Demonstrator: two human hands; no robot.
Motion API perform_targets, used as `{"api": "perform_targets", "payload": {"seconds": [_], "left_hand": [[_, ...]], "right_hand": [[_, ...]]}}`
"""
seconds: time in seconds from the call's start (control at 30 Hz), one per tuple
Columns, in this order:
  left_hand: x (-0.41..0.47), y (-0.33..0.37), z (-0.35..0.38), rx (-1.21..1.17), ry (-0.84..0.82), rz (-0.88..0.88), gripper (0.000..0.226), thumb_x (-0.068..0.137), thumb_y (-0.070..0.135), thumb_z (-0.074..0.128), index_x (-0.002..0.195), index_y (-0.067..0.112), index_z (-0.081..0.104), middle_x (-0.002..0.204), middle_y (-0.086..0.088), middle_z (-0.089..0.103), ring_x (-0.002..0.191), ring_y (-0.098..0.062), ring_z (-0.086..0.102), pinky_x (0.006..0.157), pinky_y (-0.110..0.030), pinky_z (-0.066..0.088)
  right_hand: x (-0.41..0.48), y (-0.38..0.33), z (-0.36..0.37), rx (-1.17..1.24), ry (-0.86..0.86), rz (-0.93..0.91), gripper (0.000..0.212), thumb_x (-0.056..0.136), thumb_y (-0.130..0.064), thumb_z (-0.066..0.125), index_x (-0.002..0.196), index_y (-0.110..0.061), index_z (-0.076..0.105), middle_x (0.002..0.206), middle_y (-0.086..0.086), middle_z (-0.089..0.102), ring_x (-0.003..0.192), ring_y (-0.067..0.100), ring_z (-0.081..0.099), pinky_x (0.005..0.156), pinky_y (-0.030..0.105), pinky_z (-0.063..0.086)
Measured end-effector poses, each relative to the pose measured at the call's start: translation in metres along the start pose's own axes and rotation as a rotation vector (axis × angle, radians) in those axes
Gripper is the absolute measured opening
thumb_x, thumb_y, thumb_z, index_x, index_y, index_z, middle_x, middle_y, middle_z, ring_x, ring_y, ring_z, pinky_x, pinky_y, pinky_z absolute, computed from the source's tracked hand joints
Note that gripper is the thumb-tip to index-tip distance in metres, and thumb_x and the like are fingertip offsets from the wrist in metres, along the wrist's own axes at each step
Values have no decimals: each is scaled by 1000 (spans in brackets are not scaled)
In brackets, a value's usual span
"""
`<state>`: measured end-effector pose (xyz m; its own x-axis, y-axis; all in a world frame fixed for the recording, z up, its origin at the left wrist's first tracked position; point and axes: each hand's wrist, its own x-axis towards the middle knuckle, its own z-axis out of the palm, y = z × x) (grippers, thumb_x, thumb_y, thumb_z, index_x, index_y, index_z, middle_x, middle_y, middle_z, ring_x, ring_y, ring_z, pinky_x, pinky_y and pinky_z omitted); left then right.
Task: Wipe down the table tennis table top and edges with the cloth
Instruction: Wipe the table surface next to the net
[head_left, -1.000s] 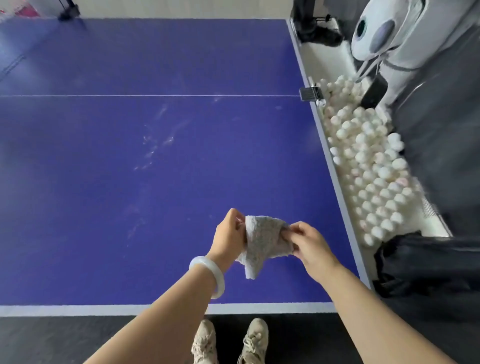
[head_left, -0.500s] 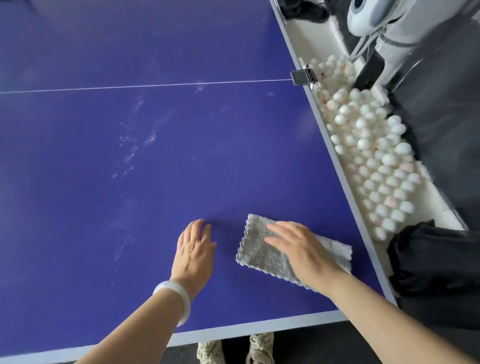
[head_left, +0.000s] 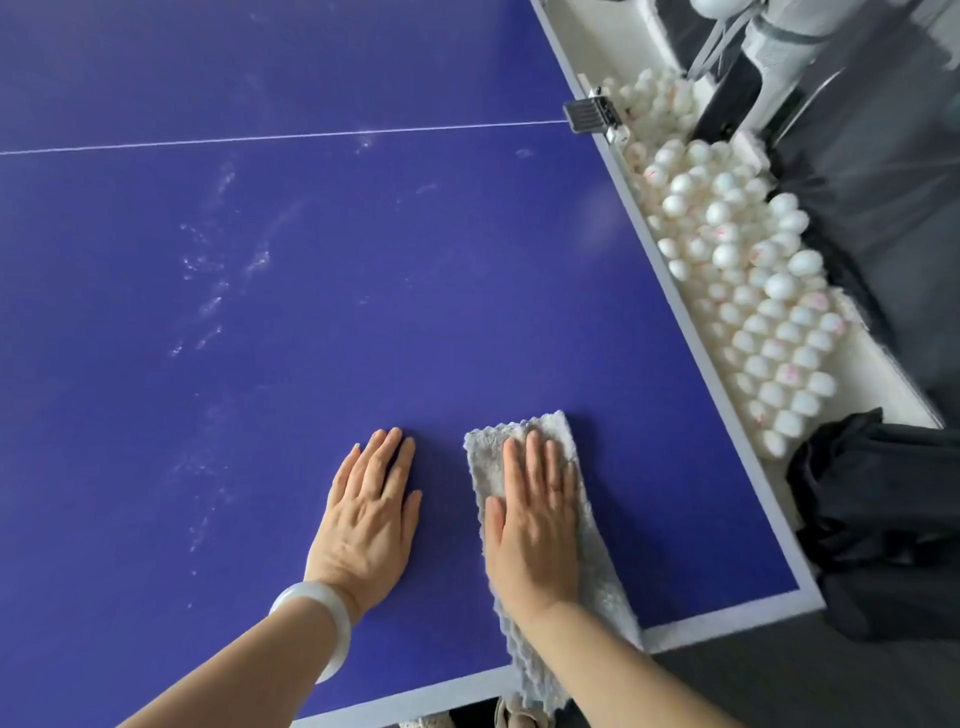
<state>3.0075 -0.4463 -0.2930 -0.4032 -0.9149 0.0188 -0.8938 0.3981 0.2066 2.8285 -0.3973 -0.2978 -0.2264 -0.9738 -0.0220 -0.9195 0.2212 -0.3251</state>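
The blue table tennis table top fills most of the view, with whitish smears left of centre. A grey fluffy cloth lies spread out near the front right corner, its near end hanging over the white front edge. My right hand presses flat on the cloth with straight fingers. Beside it, my left hand rests flat on the bare table surface and wears a white bangle on the wrist.
A white trough along the table's right side holds several white balls. A metal net clamp sits on the right edge. Black fabric lies at the front right corner. Shoes show below the front edge.
The cloth was held up between both hands, then laid on the table. Now it lies stretched lengthways toward the front edge, and both hands are flat, closer together.
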Motion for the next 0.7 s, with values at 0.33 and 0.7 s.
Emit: {"api": "perform_targets", "payload": {"seconds": [0.33,0.7], "left_hand": [[0,3,-1,43,-5,-10,56,97,28,29,142,-1,47,147,-17,45,138,-32,42,117,-43,20],[0,2,-2,30,-17,-11,58,98,30,26,143,-1,45,149,-17,44,139,-33,38,120,-37,11]], "right_hand": [[-10,98,-33,-214,35,119,59,102,-31,16,156,-9,18,164,11,12,153,28,12,124,47,16],[-38,93,-25,-171,-7,-117,58,104,-37,23,158,-14,19,166,4,13,154,20,8,124,45,15]]}}
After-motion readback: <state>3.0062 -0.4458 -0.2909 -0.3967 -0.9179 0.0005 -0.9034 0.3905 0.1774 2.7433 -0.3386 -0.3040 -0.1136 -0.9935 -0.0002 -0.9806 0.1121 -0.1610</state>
